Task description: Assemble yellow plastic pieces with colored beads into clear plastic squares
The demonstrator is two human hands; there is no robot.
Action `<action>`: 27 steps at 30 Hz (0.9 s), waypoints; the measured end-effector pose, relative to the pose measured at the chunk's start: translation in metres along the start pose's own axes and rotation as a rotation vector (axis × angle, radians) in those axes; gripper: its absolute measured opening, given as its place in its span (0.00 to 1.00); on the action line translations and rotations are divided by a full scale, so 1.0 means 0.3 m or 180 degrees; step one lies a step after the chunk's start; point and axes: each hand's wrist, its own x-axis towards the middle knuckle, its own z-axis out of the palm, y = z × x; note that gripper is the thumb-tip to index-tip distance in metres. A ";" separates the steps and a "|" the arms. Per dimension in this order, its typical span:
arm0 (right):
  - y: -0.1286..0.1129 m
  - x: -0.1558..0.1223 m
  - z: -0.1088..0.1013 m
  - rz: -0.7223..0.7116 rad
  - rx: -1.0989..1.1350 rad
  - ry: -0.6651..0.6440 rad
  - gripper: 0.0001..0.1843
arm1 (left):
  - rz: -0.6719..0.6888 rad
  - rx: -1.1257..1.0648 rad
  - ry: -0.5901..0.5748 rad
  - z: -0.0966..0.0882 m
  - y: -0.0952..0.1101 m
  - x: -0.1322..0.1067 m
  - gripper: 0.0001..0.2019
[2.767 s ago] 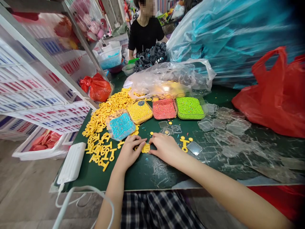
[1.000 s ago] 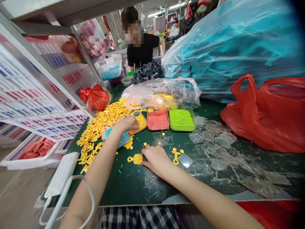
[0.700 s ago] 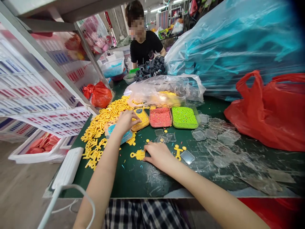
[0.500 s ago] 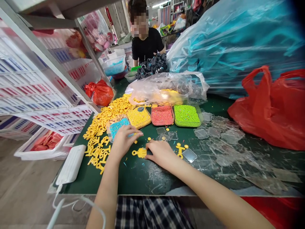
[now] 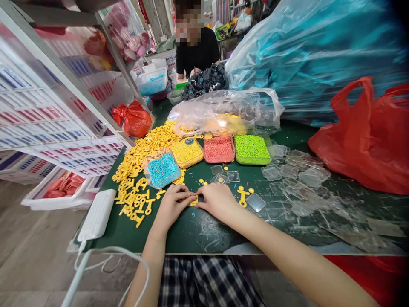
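The yellow piece [image 5: 193,202] lies on the worktop [image 5: 220,235] between our hands, near both, its long axis mostly hidden. Our right hand [image 5: 217,199] pinches its right end; our left hand [image 5: 173,205] bunches its fingertips there, grip unclear.

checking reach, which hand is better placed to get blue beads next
Probably the left hand: it is nearer the blue beads than the right hand, though both are at the yellow piece.

On table [image 5: 211,235]: power bank [image 5: 97,215] is lying near left; four bead trays [image 5: 219,161] are standing mid-table; plastic squares [image 5: 289,171] are lying to their right.
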 end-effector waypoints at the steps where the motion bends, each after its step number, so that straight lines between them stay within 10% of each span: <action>1: -0.005 -0.005 -0.003 0.0003 -0.0056 0.0009 0.13 | 0.0011 -0.0016 -0.0009 0.001 -0.003 -0.003 0.14; 27: -0.021 -0.024 -0.015 -0.0048 -0.0204 -0.0002 0.14 | 0.0190 0.0297 -0.0099 0.001 0.006 -0.012 0.15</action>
